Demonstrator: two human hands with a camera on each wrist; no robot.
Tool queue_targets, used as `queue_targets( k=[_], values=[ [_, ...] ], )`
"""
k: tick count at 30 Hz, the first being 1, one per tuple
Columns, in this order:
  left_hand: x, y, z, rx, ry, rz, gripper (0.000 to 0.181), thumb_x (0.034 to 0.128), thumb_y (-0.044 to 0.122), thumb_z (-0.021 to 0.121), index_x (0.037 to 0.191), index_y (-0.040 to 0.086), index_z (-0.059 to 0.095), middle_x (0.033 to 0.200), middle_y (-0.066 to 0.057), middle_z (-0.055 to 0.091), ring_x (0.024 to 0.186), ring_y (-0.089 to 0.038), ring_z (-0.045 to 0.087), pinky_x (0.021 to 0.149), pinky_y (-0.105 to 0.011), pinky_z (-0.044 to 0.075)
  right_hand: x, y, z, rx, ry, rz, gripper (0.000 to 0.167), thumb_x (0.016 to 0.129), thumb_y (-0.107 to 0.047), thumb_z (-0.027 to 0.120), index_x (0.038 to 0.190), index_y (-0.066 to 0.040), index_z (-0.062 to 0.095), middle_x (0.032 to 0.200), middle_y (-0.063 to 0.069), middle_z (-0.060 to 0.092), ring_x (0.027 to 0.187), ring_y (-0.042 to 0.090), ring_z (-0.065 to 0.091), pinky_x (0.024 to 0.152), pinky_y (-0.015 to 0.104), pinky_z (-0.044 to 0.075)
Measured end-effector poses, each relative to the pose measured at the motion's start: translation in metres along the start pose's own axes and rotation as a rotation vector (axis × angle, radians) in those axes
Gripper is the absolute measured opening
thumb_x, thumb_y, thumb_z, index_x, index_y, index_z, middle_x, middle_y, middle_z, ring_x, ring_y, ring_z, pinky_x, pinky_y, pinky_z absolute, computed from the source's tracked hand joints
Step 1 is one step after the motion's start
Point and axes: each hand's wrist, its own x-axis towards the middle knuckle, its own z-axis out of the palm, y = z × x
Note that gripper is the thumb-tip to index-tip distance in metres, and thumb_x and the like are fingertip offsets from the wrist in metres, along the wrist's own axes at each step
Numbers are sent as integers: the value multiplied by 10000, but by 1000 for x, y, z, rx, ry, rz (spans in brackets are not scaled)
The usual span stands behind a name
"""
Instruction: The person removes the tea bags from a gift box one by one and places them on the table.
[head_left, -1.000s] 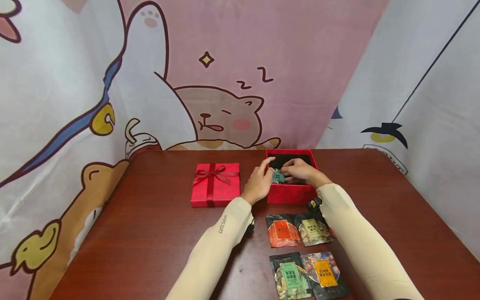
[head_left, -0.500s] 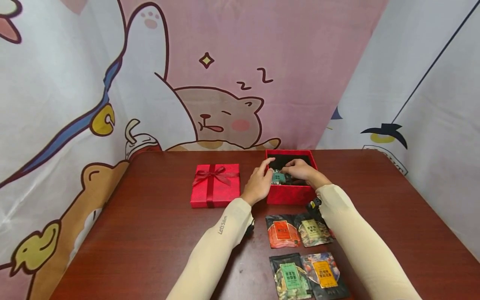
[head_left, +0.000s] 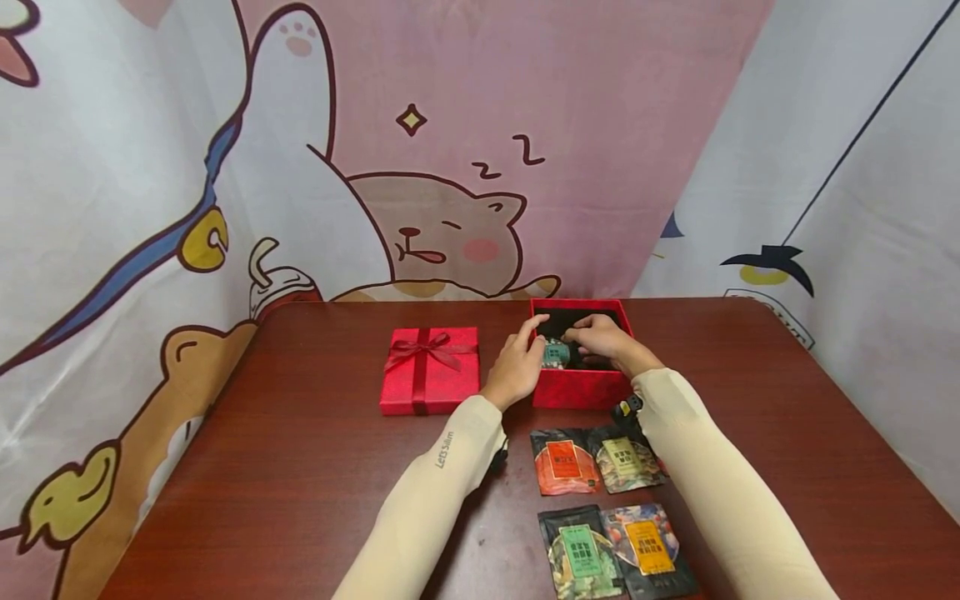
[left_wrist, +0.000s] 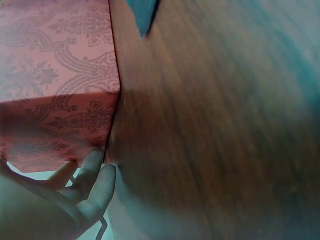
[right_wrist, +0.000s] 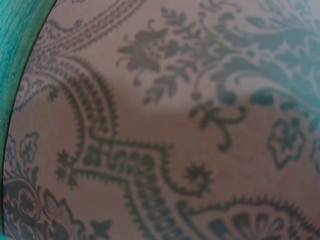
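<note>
My right hand (head_left: 598,337) reaches into a red gift box (head_left: 581,389) with a dark inside. Its bent fingers pinch what looks like the right edge of a food packet (head_left: 555,354) with a teal label; the fingertips are partly hidden. Against the box's left side rests my left hand (head_left: 515,367), thumb and index finger up at the rim. In the left wrist view, several of its fingers (left_wrist: 90,167) lie against the patterned outer wall (left_wrist: 55,125). The right wrist view is filled by the box's patterned wall (right_wrist: 150,115), and no hand shows there.
Left of the box lies a red lid (head_left: 405,392) with a ribbon bow. Nearer on the brown table (head_left: 300,500) lie several packets: a red-labelled one (head_left: 566,461), a pale yellow-green one (head_left: 626,461), a green one (head_left: 581,554) and an orange one (head_left: 648,550).
The teal-labelled packet has shifted and turned slightly inside the box, as the right hand's fingers moved a little at its edge. The left hand has stayed in place.
</note>
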Motion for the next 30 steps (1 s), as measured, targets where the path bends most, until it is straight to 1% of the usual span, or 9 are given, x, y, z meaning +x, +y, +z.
queue_targets(
  k=[4,7,10,15,18,21,23,25,30],
  values=[
    [1,0,-1,7,8,2,441,1036,439,324,1471,436,403,1333,-79,532,1229,-270,529,916,-557,444,-1,-3,0,10,4,-11,609,962,-220,556,1441,98,355,1452,251,399,1147,337,572,937,420,511],
    [1,1,-2,9,9,1,439,1035,447,323,1467,443,403,1342,-81,530,1232,-277,531,918,-560,444,-1,-4,0,-12,-13,-48,580,983,-219,530,1440,93,360,1439,261,417,1131,326,559,930,421,514],
    [1,2,-3,8,8,3,439,1035,454,320,1467,448,399,1360,-83,522,1242,-286,527,929,-568,439,0,-4,-1,-41,-33,-87,521,1000,-220,524,1430,54,415,1406,250,452,1099,317,544,888,405,529],
    [2,3,-4,1,6,4,434,1035,453,318,1463,467,394,1381,-82,510,1260,-290,515,939,-578,429,0,-4,-1,-97,-38,-148,445,990,-177,550,1376,43,518,1282,229,534,917,249,567,748,343,552],
    [1,3,-4,0,6,0,437,1038,450,314,1467,456,396,1384,-82,508,1262,-292,513,940,-585,425,0,-3,0,-114,-23,-166,418,967,-134,574,1336,62,555,1140,199,613,814,194,605,720,332,563],
    [1,2,-3,0,4,-6,440,1040,450,314,1471,444,399,1386,-81,509,1262,-291,514,941,-583,425,0,-2,1,-106,-13,-170,402,947,-95,597,1304,86,571,976,145,649,759,162,630,726,351,574],
    [1,1,-2,1,5,-6,443,1039,447,318,1473,430,406,1383,-83,512,1262,-289,515,940,-581,427,0,-1,1,-92,-7,-171,396,935,-74,604,1287,105,573,903,118,648,732,160,636,721,363,578],
    [1,1,-1,1,9,-6,445,1036,440,321,1472,424,411,1379,-85,517,1256,-290,520,933,-577,431,0,0,2,-68,1,-167,396,927,-60,611,1279,118,571,878,106,642,719,155,636,711,369,580],
    [1,0,1,-11,10,-2,442,1040,390,334,1475,408,415,1371,-98,519,1236,-306,531,922,-580,434,-1,1,2,11,52,-162,397,922,-50,628,1276,120,572,891,143,662,658,175,670,652,369,584]
  ],
)
